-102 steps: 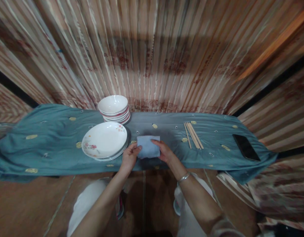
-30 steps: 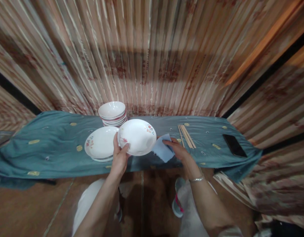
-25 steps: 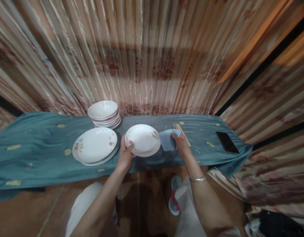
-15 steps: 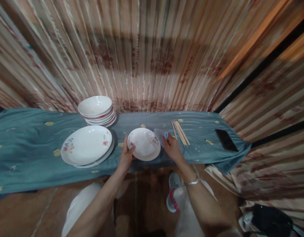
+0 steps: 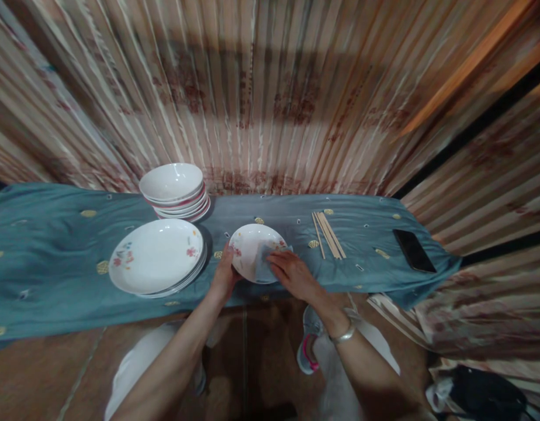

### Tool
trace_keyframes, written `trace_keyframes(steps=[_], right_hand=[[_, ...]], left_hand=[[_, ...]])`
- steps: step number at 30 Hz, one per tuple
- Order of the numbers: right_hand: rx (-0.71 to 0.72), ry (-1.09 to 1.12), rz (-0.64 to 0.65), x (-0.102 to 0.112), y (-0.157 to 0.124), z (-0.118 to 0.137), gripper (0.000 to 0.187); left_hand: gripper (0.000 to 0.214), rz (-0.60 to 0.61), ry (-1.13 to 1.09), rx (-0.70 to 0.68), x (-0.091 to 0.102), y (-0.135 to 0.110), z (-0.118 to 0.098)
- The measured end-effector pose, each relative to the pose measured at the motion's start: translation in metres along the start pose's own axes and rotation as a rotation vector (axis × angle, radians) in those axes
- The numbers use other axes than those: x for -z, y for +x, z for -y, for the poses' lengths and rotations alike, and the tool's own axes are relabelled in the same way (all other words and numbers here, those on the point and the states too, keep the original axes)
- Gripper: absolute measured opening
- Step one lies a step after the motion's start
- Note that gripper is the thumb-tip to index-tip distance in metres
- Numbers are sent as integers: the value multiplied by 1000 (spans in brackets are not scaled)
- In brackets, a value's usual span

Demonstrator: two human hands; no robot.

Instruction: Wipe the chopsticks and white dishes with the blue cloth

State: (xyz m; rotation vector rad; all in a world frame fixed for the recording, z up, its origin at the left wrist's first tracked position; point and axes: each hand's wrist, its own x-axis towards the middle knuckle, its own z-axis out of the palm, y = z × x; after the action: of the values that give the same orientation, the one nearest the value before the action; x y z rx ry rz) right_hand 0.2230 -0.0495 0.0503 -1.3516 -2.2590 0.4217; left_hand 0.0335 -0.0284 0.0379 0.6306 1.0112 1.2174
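Observation:
A small white plate [image 5: 248,245] with a floral rim is gripped at its left edge by my left hand [image 5: 225,272], the thumb over the rim. Pressed on the plate's right half is a pale blue cloth [image 5: 263,266], bunched under the fingers of my right hand [image 5: 291,272]. Left of the plate stands a pile of larger white floral plates [image 5: 156,257]. Behind that pile is a stack of white bowls [image 5: 171,184] with red bands.
Several wooden chopsticks [image 5: 329,237] lie right of the plate. A black phone [image 5: 414,251] rests near the right end of the table, which wears a teal cloth [image 5: 68,257]. A pleated curtain [image 5: 270,105] hangs directly behind.
My right hand has moved left with the cloth, from beside the plate's right rim onto its face. My left hand keeps its hold on the plate. The view has shifted slightly.

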Motion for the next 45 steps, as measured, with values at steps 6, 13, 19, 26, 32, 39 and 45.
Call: trace_keyframes(steps=[6, 13, 19, 26, 32, 39, 45], right_hand=[[65, 67, 112, -6, 4, 8, 28], [123, 168, 150, -21, 22, 26, 45], [178, 218, 85, -36, 39, 33, 51], [180, 121, -4, -40, 55, 33, 55], [87, 33, -69, -46, 66, 16, 50], [60, -59, -118, -39, 66, 2, 48], [-24, -222, -122, -29, 61, -2, 43]], left_hand=[[61, 12, -76, -11, 2, 7, 8], [57, -23, -75, -88, -3, 10, 10], [48, -55, -35, -122, -2, 11, 12], [57, -5, 75, -71, 0, -1, 4], [62, 6, 60, -11, -1, -2, 1], [67, 22, 64, 3, 0, -2, 1], [68, -12, 76, 24, -3, -4, -3]])
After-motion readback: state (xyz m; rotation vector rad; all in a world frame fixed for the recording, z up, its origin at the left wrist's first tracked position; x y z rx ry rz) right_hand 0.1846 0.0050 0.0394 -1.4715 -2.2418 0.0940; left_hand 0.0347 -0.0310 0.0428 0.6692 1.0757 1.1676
